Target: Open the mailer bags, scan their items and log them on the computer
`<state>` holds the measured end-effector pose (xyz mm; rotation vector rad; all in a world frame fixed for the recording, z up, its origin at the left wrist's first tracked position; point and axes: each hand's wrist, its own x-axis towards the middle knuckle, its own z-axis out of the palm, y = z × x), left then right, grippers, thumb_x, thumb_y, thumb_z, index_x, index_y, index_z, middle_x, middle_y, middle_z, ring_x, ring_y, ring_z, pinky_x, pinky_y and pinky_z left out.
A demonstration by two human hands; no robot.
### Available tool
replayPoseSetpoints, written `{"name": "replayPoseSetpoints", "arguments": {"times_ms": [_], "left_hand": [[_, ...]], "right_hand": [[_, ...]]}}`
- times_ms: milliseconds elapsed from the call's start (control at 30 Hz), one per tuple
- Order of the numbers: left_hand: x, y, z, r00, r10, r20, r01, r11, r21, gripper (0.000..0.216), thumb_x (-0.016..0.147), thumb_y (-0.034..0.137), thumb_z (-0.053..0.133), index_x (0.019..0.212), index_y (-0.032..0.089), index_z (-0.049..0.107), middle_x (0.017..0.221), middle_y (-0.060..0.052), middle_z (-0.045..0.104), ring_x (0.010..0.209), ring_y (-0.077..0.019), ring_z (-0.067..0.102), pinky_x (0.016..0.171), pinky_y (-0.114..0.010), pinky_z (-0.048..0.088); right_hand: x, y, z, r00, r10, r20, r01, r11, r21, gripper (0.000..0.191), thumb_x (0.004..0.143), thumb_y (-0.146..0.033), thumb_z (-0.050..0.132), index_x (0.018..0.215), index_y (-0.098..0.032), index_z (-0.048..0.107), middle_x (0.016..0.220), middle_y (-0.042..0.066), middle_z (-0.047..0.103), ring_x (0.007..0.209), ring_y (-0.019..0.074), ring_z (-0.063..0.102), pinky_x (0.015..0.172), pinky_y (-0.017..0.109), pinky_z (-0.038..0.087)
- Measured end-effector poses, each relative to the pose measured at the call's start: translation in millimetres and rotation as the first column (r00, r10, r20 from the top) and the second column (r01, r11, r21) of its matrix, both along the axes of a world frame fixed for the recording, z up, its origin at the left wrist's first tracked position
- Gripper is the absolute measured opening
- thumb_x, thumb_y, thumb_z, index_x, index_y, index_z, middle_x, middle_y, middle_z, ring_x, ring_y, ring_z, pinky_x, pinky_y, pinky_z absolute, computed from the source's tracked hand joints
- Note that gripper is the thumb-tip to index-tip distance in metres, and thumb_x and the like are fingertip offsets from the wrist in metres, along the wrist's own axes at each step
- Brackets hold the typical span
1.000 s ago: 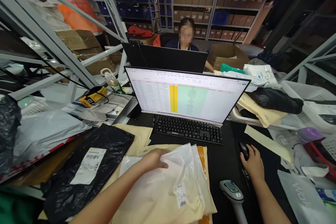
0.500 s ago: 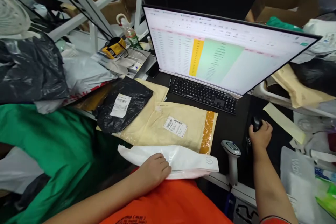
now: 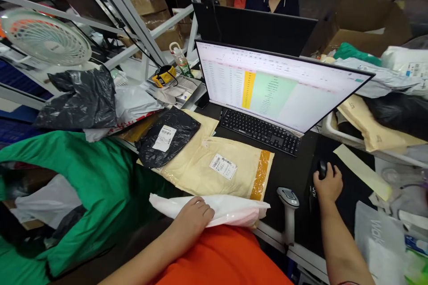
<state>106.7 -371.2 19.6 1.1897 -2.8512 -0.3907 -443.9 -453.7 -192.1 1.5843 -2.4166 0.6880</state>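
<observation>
My left hand (image 3: 196, 213) lies closed over a white plastic mailer bag (image 3: 230, 207), held at the desk's front edge against my orange shirt. On the right, my right hand (image 3: 329, 182) is wrapped round a black computer mouse (image 3: 322, 169) on a dark mouse pad. Beyond the bag lie a yellowish padded envelope (image 3: 197, 171) with a label and a brown tape strip, and a black plastic parcel (image 3: 177, 131) with a white label. Between my hands stands a grey handheld barcode scanner (image 3: 288, 213).
A monitor (image 3: 274, 82) showing a spreadsheet stands behind the keyboard (image 3: 259, 132). To the left are a large green sack (image 3: 100, 169) and a fan (image 3: 47, 38). A white basket (image 3: 331, 127) with parcels borders the right. A person (image 3: 272, 0) is behind the monitors.
The view has tilted up, bringing the fan and the person behind the monitors into sight. The near side of the white mailer bag has shifted slightly; both hands keep their places.
</observation>
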Motion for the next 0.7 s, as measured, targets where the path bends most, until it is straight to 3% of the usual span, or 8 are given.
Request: {"name": "replayPoseSetpoints", "arguments": {"times_ms": [333,467,700], "left_hand": [[-9.6,15.4,13.3,0.986,0.167,-0.014,-0.167,0.985,-0.052,0.030,0.092,-0.004,0.041,0.083,0.021,0.056,0.073,0.000,0.063,0.068,-0.0175,0.058,0.091,-0.037,0.048],[-13.5,13.7,18.6,0.985,0.171,0.010,-0.170,0.984,-0.061,0.030,0.093,-0.004,0.040,0.083,0.021,0.055,0.075,0.000,0.064,0.070,-0.0172,0.059,0.094,-0.038,0.049],[-17.4,16.5,16.2,0.986,0.162,0.039,-0.159,0.985,-0.071,0.031,0.091,-0.005,0.041,0.080,0.022,0.053,0.073,0.000,0.062,0.068,-0.0174,0.059,0.093,-0.038,0.050]], "right_hand": [[-0.7,2.4,-1.2,1.000,-0.023,0.002,0.023,0.999,-0.039,0.061,0.080,-0.037,0.061,0.134,-0.009,0.059,0.136,0.025,0.056,0.115,0.0402,0.059,0.090,0.054,0.049],[0.8,2.4,-0.7,1.000,-0.024,-0.016,0.023,1.000,-0.010,0.064,0.080,-0.036,0.061,0.140,-0.012,0.057,0.142,0.025,0.053,0.115,0.0417,0.059,0.088,0.055,0.049],[-2.3,2.5,-7.0,1.000,-0.023,-0.015,0.022,0.999,-0.047,0.055,0.079,-0.035,0.061,0.129,-0.011,0.061,0.134,0.025,0.057,0.115,0.0416,0.058,0.091,0.057,0.047]]}}
